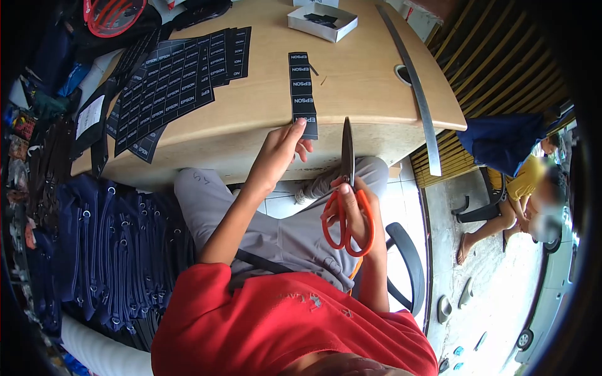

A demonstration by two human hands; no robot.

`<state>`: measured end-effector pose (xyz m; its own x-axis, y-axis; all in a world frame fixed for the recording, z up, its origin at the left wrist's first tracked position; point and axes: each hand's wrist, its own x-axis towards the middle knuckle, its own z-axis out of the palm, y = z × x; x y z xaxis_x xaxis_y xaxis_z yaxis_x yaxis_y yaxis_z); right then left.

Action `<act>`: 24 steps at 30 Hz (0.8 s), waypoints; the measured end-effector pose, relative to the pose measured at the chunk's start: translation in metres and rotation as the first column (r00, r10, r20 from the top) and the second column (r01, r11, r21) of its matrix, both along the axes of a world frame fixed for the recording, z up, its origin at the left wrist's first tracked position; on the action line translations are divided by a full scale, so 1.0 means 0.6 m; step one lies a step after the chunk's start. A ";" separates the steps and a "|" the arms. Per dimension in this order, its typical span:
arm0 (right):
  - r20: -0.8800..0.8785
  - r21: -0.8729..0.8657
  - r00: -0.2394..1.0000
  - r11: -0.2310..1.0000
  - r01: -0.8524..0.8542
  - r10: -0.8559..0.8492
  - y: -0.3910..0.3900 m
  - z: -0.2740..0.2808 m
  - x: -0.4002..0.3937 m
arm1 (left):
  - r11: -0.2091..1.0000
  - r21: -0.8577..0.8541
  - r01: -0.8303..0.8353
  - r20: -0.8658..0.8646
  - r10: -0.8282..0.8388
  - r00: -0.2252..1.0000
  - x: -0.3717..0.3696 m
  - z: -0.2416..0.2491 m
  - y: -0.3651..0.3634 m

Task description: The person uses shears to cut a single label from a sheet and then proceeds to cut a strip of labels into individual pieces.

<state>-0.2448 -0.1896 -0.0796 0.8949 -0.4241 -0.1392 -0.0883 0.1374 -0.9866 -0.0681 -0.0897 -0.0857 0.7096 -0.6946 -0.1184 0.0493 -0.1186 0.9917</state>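
Note:
A black strip of labels printed EPSON (pixel 301 84) lies on the table, its near end bent over the front edge. My left hand (pixel 279 153) grips that near end, thumb on top and fingers beneath. In my right hand (pixel 357 213) is a pair of scissors (pixel 348 150) with orange handles, its dark blades together and pointing away from me. The blades are to the right of the strip, apart from it. Two small slivers, one of them dark (pixel 314 70), rest beside the strip.
Larger EPSON sheets (pixel 182 75) overlap at the table's left. A white box (pixel 323 24) with dark pieces stands at the back, and a metal ruler (pixel 411 81) overhangs the right edge. Navy bags (pixel 119 250) are piled at left. A person (pixel 517 200) sits outside at right.

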 end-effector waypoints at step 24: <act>0.013 0.479 0.998 0.876 -0.060 0.061 0.072 -0.076 -0.056 | 0.994 -0.087 -0.067 -0.221 0.046 0.974 -0.004 -0.020 -0.008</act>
